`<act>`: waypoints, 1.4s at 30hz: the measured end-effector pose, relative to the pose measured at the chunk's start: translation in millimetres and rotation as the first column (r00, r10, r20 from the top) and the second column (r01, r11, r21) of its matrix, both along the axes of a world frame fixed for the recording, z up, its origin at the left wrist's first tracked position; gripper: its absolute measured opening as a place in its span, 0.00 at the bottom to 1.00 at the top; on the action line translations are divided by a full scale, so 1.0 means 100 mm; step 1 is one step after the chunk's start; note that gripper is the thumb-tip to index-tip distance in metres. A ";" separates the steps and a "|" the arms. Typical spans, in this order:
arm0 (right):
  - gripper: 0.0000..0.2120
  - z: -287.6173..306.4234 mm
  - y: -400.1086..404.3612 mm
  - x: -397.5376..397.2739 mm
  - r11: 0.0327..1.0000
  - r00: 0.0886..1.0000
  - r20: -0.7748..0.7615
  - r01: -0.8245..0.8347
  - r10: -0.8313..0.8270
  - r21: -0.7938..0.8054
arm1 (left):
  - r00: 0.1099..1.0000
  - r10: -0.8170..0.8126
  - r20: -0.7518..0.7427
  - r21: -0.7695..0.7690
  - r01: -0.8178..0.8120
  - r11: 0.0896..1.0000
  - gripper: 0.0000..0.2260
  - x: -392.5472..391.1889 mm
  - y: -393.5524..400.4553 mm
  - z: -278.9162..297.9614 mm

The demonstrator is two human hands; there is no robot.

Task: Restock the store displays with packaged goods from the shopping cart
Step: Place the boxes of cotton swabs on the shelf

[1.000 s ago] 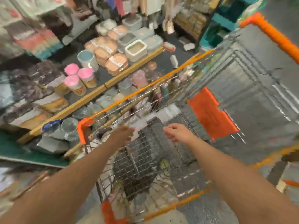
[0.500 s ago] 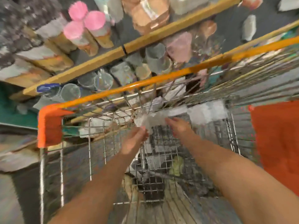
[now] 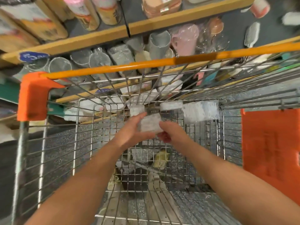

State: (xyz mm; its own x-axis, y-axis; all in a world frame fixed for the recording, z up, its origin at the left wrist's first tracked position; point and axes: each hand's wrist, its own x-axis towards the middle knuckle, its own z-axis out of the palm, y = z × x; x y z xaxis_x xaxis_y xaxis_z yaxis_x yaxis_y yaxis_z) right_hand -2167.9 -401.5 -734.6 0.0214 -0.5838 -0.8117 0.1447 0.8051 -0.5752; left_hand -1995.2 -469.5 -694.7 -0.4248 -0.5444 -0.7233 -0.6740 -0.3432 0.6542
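Behind cart rim (image 3: 146, 66), wrapped cups (image 3: 159, 44)

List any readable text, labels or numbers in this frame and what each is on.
None can be read.
Blue shelf tag: white marks, blurred.
Second blue tag: blurred.
Pink-lidded canisters: dark print, blurred.
Orange cart flap: faint print, illegible.
Clear packet, held by both hands: no text visible.

You are standing in a retail shop, at a housewares aisle. In front of you is a wire-mesh metal shopping cart (image 3: 142, 88) with an orange plastic rim and corner guard, the kind stores provide. Beyond it run yellow-edged display shelves (image 3: 90, 40) crowded with stock: plastic-wrapped grey and pink cups (image 3: 158, 42), pink-lidded canisters with printed labels (image 3: 84, 12), and a blue oval price tag (image 3: 33, 56) on the shelf edge.
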 end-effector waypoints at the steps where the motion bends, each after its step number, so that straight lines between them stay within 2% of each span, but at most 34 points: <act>1: 0.16 0.01 0.01 -0.02 1.000 1.000 0.002 -0.005 0.005 0.009 | 1.000 0.021 -0.014 0.020 -0.021 1.000 0.37 -0.02 0.01 -0.04; 3: 0.22 0.04 0.02 -0.09 1.000 0.999 -0.035 -0.005 0.005 -0.002 | 1.000 0.019 -0.003 0.022 -0.019 1.000 0.30 -0.04 0.04 -0.08; 5: 0.22 0.01 0.03 -0.24 0.993 0.962 -0.269 -0.076 0.051 -0.085 | 0.998 0.059 -0.004 0.086 -0.059 0.995 0.32 -0.05 0.07 -0.12; 7: 0.21 -0.07 0.00 -0.42 0.973 0.800 -0.592 -0.201 0.099 -0.110 | 0.971 0.223 -0.087 0.250 -0.195 0.948 0.40 0.01 0.13 -0.20; 9: 0.29 -0.21 -0.07 -0.58 0.922 0.611 -0.763 -0.382 0.208 -0.054 | 0.906 0.395 -0.150 0.415 -0.305 0.857 0.45 0.11 0.23 -0.28; 11: 0.35 -0.33 -0.17 -0.66 0.823 0.425 -0.835 -0.564 0.350 0.058 | 0.873 0.462 -0.152 0.495 -0.338 0.801 0.46 0.18 0.31 -0.36; 13: 0.37 -0.43 -0.26 -0.70 0.749 0.279 -0.864 -0.644 0.420 0.156 | 0.844 0.516 -0.147 0.560 -0.359 0.747 0.38 0.20 0.37 -0.36; 15: 0.35 -0.52 -0.32 -0.71 0.743 0.223 -0.890 -0.647 0.399 0.171 | 0.824 0.552 -0.126 0.612 -0.374 0.697 0.30 0.21 0.42 -0.37; 18: 0.23 -0.57 -0.40 -0.70 0.727 0.161 -0.925 -0.669 0.345 0.154 | 0.805 0.580 -0.128 0.608 -0.399 0.687 0.30 0.24 0.48 -0.37; 20: 0.17 -0.56 -0.43 -0.70 0.701 0.131 -0.927 -0.693 0.353 0.169 | 0.765 0.634 -0.112 0.619 -0.445 0.647 0.31 0.26 0.50 -0.40; 21: 0.16 -0.55 -0.43 -0.68 0.704 0.151 -0.915 -0.689 0.373 0.173 | 0.743 0.662 -0.102 0.627 -0.468 0.622 0.31 0.27 0.51 -0.41; 22: 0.14 -0.52 -0.42 -0.67 0.732 0.221 -0.890 -0.661 0.400 0.164 | 0.724 0.683 -0.098 0.638 -0.481 0.601 0.31 0.29 0.52 -0.42; 23: 0.14 -0.47 -0.39 -0.64 0.788 0.359 -0.834 -0.599 0.420 0.139 | 0.709 0.698 -0.103 0.650 -0.483 0.587 0.30 0.32 0.53 -0.43; 25: 0.18 -0.38 -0.27 -0.59 0.908 0.710 -0.598 -0.411 0.372 0.078 | 0.678 0.725 -0.118 0.684 -0.474 0.555 0.29 0.37 0.53 -0.43; 26: 0.19 -0.32 -0.21 -0.56 0.939 0.816 -0.481 -0.341 0.320 0.047 | 0.665 0.736 -0.126 0.698 -0.468 0.543 0.33 0.40 0.52 -0.42; 28: 0.18 -0.25 -0.05 -0.51 0.970 0.920 -0.317 -0.243 0.231 0.003 | 0.684 0.721 -0.112 0.693 -0.466 0.550 0.41 0.46 0.50 -0.42; 29: 0.16 -0.22 0.03 -0.49 0.982 0.951 -0.249 -0.190 0.184 0.003 | 0.710 0.698 -0.097 0.686 -0.460 0.564 0.41 0.48 0.50 -0.37; 32: 0.13 -0.12 0.21 -0.46 0.996 0.991 -0.110 -0.065 0.072 0.062 | 0.800 0.595 -0.077 0.631 -0.423 0.650 0.30 0.55 0.51 -0.21; 34: 0.13 0.04 0.26 -0.41 0.995 0.997 -0.045 -0.063 0.066 0.078 | 0.852 0.514 -0.097 0.526 -0.394 0.753 0.31 0.63 0.48 0.01; 37: 0.13 0.54 0.22 -0.28 0.997 0.997 0.037 -0.070 0.069 0.023 | 0.870 0.488 -0.073 0.330 -0.441 0.835 0.26 0.74 0.42 0.47; 39: 0.19 0.97 0.13 -0.12 0.994 0.993 0.067 -0.098 0.101 -0.043 | 0.863 0.501 -0.065 0.251 -0.472 0.845 0.20 0.83 0.39 0.79; 41: 0.21 1.41 -0.01 0.03 0.994 0.995 0.088 -0.034 0.044 -0.103 | 0.859 0.504 -0.091 0.166 -0.486 0.858 0.11 0.91 0.32 1.11; 42: 0.19 1.60 -0.08 0.09 0.992 0.993 0.113 0.031 -0.017 -0.123 | 0.870 0.482 -0.105 0.127 -0.469 0.874 0.14 0.94 0.27 1.27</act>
State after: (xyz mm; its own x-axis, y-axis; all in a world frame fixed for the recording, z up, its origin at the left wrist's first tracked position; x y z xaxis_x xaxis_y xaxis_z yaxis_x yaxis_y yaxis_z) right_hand -2158.7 -409.6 -574.6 0.0927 -0.6814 -0.7260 0.2319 0.7239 -0.6498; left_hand -1901.4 -442.7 -567.8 -0.2246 -0.6365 -0.7379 -0.3250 -0.6649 0.6725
